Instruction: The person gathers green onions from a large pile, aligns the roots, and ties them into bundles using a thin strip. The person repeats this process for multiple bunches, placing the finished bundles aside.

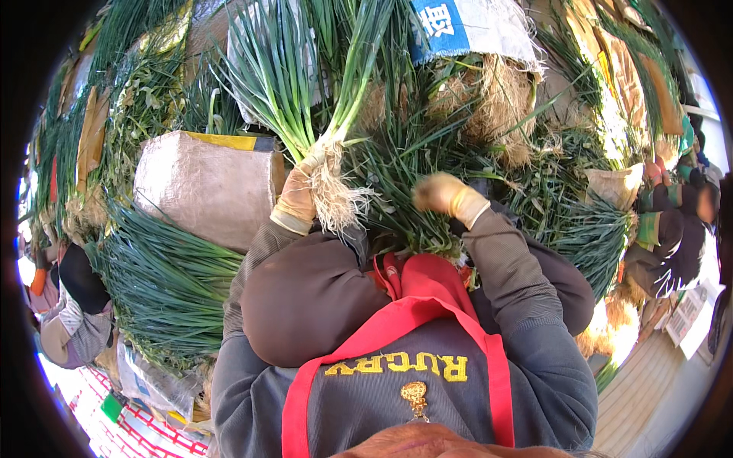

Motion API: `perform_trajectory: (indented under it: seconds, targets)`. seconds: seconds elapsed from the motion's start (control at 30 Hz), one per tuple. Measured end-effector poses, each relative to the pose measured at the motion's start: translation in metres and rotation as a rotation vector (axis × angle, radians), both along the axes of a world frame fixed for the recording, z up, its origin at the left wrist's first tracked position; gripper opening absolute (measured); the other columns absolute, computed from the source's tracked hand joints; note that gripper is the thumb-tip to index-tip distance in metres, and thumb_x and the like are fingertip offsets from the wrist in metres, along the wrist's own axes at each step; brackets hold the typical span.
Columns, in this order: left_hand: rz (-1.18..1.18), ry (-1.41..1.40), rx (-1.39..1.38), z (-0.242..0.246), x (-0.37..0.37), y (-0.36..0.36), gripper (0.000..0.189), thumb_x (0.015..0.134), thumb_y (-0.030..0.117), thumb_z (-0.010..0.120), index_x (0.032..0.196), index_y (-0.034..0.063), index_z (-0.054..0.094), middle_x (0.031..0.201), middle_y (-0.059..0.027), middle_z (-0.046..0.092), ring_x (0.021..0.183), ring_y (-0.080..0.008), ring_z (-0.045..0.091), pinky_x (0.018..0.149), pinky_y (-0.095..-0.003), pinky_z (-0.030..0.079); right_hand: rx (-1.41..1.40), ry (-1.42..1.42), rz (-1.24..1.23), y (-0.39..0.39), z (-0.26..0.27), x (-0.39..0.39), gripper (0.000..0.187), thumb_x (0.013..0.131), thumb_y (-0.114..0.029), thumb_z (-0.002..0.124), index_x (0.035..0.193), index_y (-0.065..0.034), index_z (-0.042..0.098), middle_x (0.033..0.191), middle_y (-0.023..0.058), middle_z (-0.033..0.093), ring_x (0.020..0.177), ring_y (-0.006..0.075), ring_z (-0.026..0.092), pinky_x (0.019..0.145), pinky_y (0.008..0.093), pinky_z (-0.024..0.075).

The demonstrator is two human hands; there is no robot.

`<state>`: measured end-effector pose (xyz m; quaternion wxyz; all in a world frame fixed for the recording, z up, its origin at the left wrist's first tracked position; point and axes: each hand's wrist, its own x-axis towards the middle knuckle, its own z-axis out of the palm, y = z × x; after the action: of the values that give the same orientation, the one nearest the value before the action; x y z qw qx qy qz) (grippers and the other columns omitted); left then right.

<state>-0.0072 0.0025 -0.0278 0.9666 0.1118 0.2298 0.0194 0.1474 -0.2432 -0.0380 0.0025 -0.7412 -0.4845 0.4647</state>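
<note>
In the head view my left hand (296, 196), in a yellowish work glove, is closed around a small bunch of green onions (327, 143). Their pale, stringy roots (338, 200) hang over the glove towards my lap, and the green leaves fan out away from me. My right hand (440, 194), gloved likewise, hovers to the right over loose green leaves (401, 214). It looks curled but is blurred by motion, so whether anything is in its fingers cannot be told. Both hands are apart, just beyond my knees.
At left lie a beige woven sack (203, 186) and a pile of green onions (166, 280). Ahead, a white-and-blue sack (481, 31) partly covers rooted onions (501, 106). Trimmed leaves (555, 177) litter the right side. Other people sit at far left (80, 320) and far right (670, 229).
</note>
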Motion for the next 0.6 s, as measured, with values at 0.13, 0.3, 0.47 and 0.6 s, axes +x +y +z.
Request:
perform_trajectory:
  seconds: [0.13, 0.3, 0.47, 0.6]
  targets:
    - [-0.041, 0.036, -0.020, 0.008, 0.002, -0.001, 0.034, 0.090, 0.011, 0.056, 0.123, 0.0035, 0.052, 0.101, -0.0087, 0.062, 0.081, -0.0170, 0.061, 0.067, -0.0298, 0.054, 0.601, 0.629, -1.180, 0.076, 0.010, 0.007, 0.046, 0.093, -0.041, 0.051, 0.120, -0.0031, 0.055, 0.099, 0.0088, 0.066, 0.073, 0.0153, 0.061, 0.057, 0.0247, 0.0457]
    - [-0.012, 0.106, 0.057, 0.014, 0.005, -0.004, 0.039, 0.090, 0.012, 0.055, 0.127, 0.0035, 0.049, 0.094, -0.0057, 0.062, 0.076, -0.0169, 0.060, 0.063, -0.0290, 0.052, 0.657, 1.451, -1.558, 0.152, -0.009, 0.008, 0.025, 0.098, -0.026, 0.044, 0.097, -0.0069, 0.059, 0.079, 0.0032, 0.061, 0.054, 0.0091, 0.049, 0.047, 0.0205, 0.0409]
    - [-0.082, 0.137, 0.155, 0.001, 0.005, -0.005, 0.043, 0.085, 0.003, 0.056, 0.127, -0.0047, 0.047, 0.111, -0.0123, 0.059, 0.097, -0.0192, 0.060, 0.086, -0.0273, 0.050, 0.574, 1.162, -1.561, 0.144, -0.029, 0.001, 0.023, 0.096, -0.018, 0.045, 0.090, -0.0045, 0.063, 0.068, 0.0024, 0.061, 0.048, 0.0096, 0.048, 0.042, 0.0223, 0.0396]
    - [-0.149, 0.090, 0.237, -0.007, 0.004, -0.007, 0.043, 0.083, 0.003, 0.057, 0.124, -0.0054, 0.049, 0.111, -0.0112, 0.060, 0.096, -0.0186, 0.060, 0.085, -0.0276, 0.049, 0.524, 0.966, -1.451, 0.132, -0.039, -0.001, 0.027, 0.096, -0.023, 0.046, 0.090, -0.0048, 0.065, 0.068, 0.0026, 0.063, 0.047, 0.0097, 0.049, 0.044, 0.0238, 0.0418]
